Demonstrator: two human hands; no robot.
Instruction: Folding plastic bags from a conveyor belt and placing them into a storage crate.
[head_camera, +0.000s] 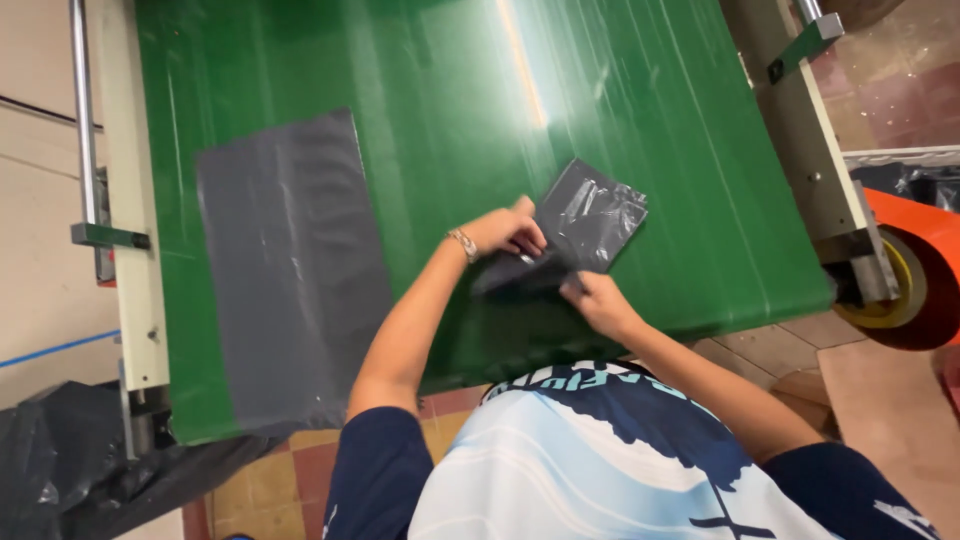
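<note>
A small folded dark grey plastic bag (588, 225) lies on the green conveyor belt (460, 110), near its front edge. My left hand (510, 232), with a bracelet on the wrist, pinches the bag's near left corner. My right hand (598, 298) grips the bag's lower edge from the front. Both hands meet at the bag's crumpled near end. A second grey plastic bag (290, 265) lies flat and unfolded on the belt to the left, apart from both hands.
White metal frame rails (130, 250) run along both sides of the belt. An orange roller with a yellow hub (900, 285) sits at the right. Black plastic sheeting (70, 460) is heaped at the lower left. Tiled floor shows below the belt.
</note>
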